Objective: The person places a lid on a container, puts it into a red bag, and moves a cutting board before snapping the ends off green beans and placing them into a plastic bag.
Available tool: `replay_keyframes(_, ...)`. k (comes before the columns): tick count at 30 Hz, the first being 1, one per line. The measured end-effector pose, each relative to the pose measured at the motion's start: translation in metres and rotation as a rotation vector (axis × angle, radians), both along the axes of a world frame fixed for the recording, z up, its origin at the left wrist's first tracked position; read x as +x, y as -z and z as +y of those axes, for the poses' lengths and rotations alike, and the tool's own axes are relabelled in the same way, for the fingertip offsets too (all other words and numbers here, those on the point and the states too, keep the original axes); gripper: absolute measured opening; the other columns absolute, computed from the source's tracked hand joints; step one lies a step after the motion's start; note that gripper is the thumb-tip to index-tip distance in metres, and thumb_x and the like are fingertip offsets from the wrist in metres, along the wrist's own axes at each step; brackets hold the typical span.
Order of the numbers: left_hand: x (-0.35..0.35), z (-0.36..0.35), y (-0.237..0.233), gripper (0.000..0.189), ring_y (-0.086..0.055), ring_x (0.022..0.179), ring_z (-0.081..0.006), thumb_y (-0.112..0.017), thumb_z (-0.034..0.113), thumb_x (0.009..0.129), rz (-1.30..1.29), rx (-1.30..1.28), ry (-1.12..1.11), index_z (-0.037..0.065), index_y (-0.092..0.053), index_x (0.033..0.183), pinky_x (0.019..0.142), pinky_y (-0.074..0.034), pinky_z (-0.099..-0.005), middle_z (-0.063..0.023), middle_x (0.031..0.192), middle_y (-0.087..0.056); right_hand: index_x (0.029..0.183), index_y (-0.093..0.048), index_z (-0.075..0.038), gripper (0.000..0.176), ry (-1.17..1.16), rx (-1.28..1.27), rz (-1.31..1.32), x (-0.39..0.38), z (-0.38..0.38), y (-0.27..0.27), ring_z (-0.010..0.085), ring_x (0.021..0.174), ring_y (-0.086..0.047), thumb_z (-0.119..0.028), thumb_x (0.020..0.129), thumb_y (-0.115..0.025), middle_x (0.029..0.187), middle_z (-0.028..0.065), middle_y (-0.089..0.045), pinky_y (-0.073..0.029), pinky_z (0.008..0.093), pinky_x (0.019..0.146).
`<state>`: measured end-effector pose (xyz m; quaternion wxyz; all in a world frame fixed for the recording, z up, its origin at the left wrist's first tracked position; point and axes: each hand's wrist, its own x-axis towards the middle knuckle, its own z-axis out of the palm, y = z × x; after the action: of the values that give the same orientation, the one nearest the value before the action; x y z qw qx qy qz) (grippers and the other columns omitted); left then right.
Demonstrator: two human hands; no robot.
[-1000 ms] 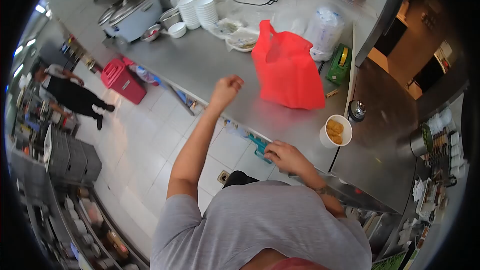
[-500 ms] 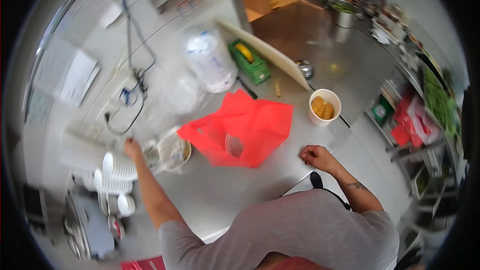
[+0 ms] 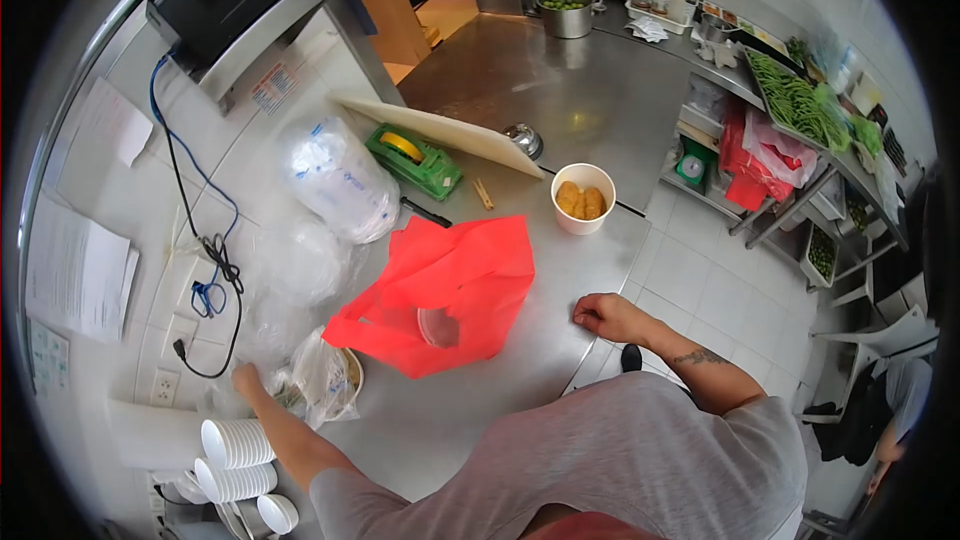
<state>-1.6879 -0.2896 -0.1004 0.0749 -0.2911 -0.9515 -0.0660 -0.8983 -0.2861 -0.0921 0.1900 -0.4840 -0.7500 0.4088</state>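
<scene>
My left hand [image 3: 245, 378] is at the wall side of the steel counter, by clear plastic bags [image 3: 275, 325]; its fingers are too small to make out. My right hand [image 3: 600, 316] rests at the counter's front edge with its fingers curled, and nothing shows in it. Between the hands stands an open red bag [image 3: 490, 270] with a round container [image 3: 437, 327] inside. A plastic-wrapped bowl [image 3: 325, 380] sits left of the bag. Beyond my right hand is a white cup [image 3: 583, 224] holding golden fried pieces.
A green tape dispenser [image 3: 425, 168], a wrapped bundle of lids [image 3: 340, 180] and a bell [image 3: 524, 140] are farther back. Stacked white cups [image 3: 237, 443] stand at the lower left. Shelves with green beans [image 3: 795, 100] line the right. Another person [image 3: 900, 400] shows at the far right.
The view has turned, so the counter items appear farther left and more of the right-side shelves shows. Both hands stay in nearly the same places on the counter.
</scene>
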Motion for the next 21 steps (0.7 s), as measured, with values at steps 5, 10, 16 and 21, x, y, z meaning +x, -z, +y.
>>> replay_keyframes(5,0.021,0.008,-0.014,0.031,-0.064,0.089,-0.0384,-0.052,0.017,0.073,0.011,0.200,-0.091,-0.007,-0.067,0.084,0.082,-0.050,-0.0454,-0.0257,0.092,-0.066,0.090,-0.062,-0.004,0.012,-0.026,0.034,-0.014,0.003,-0.001,0.002,0.0335,0.081,-0.062,-0.014,0.086,-0.057,0.086,0.0161,-0.064,-0.049,0.0402,0.073)
replay_keyframes(10,0.014,0.002,-0.012,0.029,-0.066,0.082,-0.0366,-0.055,0.015,0.073,0.222,0.088,0.036,-0.008,-0.063,0.090,0.073,-0.052,-0.0469,-0.0259,0.090,-0.066,0.089,-0.062,-0.004,0.012,-0.017,0.015,-0.004,0.003,-0.001,-0.001,0.0335,0.081,-0.061,-0.014,0.086,-0.058,0.085,0.0159,-0.064,-0.049,0.0399,0.072)
replay_keyframes(16,0.056,-0.036,-0.037,0.024,-0.067,0.072,-0.0338,-0.058,0.019,0.077,0.262,0.608,-0.420,0.000,-0.061,0.093,0.061,-0.053,-0.0431,-0.0203,0.088,-0.067,0.090,-0.063,-0.002,0.010,-0.015,-0.098,0.107,0.014,0.006,-0.002,0.0296,0.076,-0.063,-0.010,0.085,-0.058,0.082,0.0154,-0.065,-0.049,0.0357,0.070)
replay_keyframes(21,0.091,-0.101,-0.057,0.022,-0.066,0.075,-0.0306,-0.060,0.020,0.078,0.310,0.621,-0.560,0.000,-0.064,0.086,0.058,-0.053,-0.0387,-0.0155,0.084,-0.066,0.091,-0.063,0.000,0.012,0.022,-0.180,0.196,0.035,0.019,-0.003,0.0179,0.067,-0.058,-0.011,0.088,-0.058,0.073,0.0113,-0.062,-0.048,0.0311,0.065)
